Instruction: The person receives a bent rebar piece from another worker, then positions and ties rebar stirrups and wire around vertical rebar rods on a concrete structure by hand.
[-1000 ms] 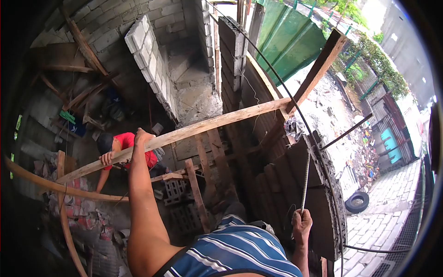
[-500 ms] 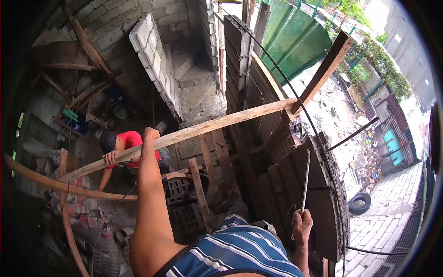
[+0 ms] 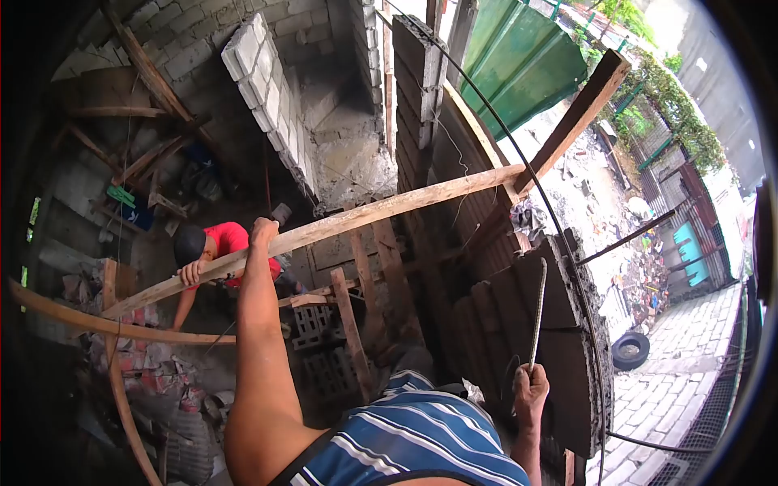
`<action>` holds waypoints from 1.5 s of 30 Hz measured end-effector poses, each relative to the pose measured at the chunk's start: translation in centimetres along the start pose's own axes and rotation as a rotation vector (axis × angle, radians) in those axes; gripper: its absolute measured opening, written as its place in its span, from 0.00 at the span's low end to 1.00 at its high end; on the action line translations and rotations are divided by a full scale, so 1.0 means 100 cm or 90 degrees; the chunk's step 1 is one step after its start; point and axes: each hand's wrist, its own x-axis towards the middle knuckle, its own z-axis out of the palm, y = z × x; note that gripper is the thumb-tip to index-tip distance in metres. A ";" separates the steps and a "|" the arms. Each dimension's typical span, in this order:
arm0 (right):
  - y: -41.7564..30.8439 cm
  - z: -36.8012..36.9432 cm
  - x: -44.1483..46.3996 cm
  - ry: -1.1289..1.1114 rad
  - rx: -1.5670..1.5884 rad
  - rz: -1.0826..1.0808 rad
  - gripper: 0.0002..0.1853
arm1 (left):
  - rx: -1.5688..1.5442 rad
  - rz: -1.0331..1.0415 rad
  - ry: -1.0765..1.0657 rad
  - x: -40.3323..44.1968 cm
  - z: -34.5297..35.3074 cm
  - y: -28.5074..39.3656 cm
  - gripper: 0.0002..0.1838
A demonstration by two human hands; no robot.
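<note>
A long pale wooden beam [image 3: 361, 215] runs diagonally across the middle of the view. My left hand [image 3: 263, 231], at the end of my outstretched arm, is closed on the beam's upper edge left of its middle. At the lower right, my right hand [image 3: 531, 387] makes a fist round a thin ribbed metal rod [image 3: 538, 316], which points upward. To the left and below, a person in a red shirt [image 3: 231, 238] bends down, with one hand [image 3: 191, 273] on the beam near its left end. That person's other arm reaches down.
An upright wooden post [image 3: 575, 121] meets the beam's right end. A black cable [image 3: 494, 134] curves past a rough block wall [image 3: 567, 356] at right. Hollow blocks [image 3: 331, 373] and timbers [image 3: 350, 332] lie below. A curved wooden strip [image 3: 121, 326] crosses the lower left.
The view has shifted slightly. Both my hands keep their hold on the beam and the rod. A small pale scrap now shows beside my waist.
</note>
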 end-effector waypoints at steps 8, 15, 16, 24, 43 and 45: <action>-0.013 0.003 0.004 -0.034 -0.011 0.003 0.06 | 0.162 0.048 0.028 0.016 0.016 -0.006 0.19; -0.016 -0.001 0.007 -0.025 0.028 -0.019 0.06 | 0.024 0.047 0.235 -0.072 -0.005 0.024 0.32; -0.017 -0.002 0.008 -0.032 0.027 -0.026 0.05 | 0.004 0.052 0.382 -0.089 -0.003 0.037 0.34; -0.043 0.012 0.017 -0.071 0.125 -0.041 0.06 | -0.537 0.713 -0.385 -0.404 0.049 0.181 0.14; -0.051 -0.029 -0.001 0.087 0.117 -0.241 0.08 | -0.790 0.503 -0.777 -0.631 0.110 0.254 0.14; -0.054 -0.040 -0.012 0.103 0.133 -0.246 0.08 | -0.826 0.573 -0.720 -0.630 0.110 0.263 0.13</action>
